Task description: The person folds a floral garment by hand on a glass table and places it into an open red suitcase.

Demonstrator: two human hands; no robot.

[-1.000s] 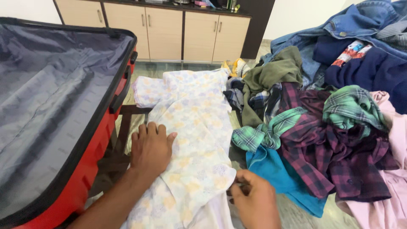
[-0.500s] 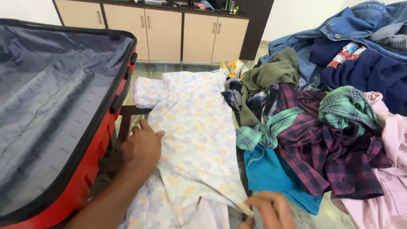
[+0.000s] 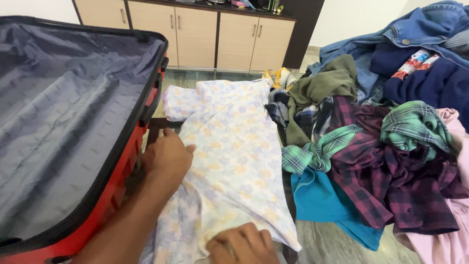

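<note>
Garment: a pale printed shirt [image 3: 234, 161] with faint yellow and lilac motifs lies spread lengthwise on the floor [image 3: 332, 242], between the suitcase and the clothes heap, collar end toward the cabinets.
Left hand: the left hand [image 3: 168, 157] rests palm-down on the left edge of the shirt, just beside the suitcase wall; fingers curled loosely over the cloth edge. Grip: pressing rather than clenched; whether cloth is pinched under the fingers cannot be told.
Right hand: the right hand [image 3: 240, 244] sits at the near end of the shirt, at the bottom of the view, knuckles up. Grip: fingers bent down onto the fabric; it cannot be told whether they are pinching it.
Suitcase: an open red hard-shell suitcase [image 3: 110, 195] with grey lining stands on the left side of the floor, touching or nearly touching the shirt's left edge.
Clothes heap: a pile on the right side of the floor includes a maroon plaid shirt [image 3: 386, 186], a green plaid shirt [image 3: 413, 124], a teal garment [image 3: 322, 200], an olive garment [image 3: 322, 83], a pink garment [image 3: 452, 234] and denim [image 3: 415, 29].
Background: beige cabinets [image 3: 195, 34] stand along the far wall.
</note>
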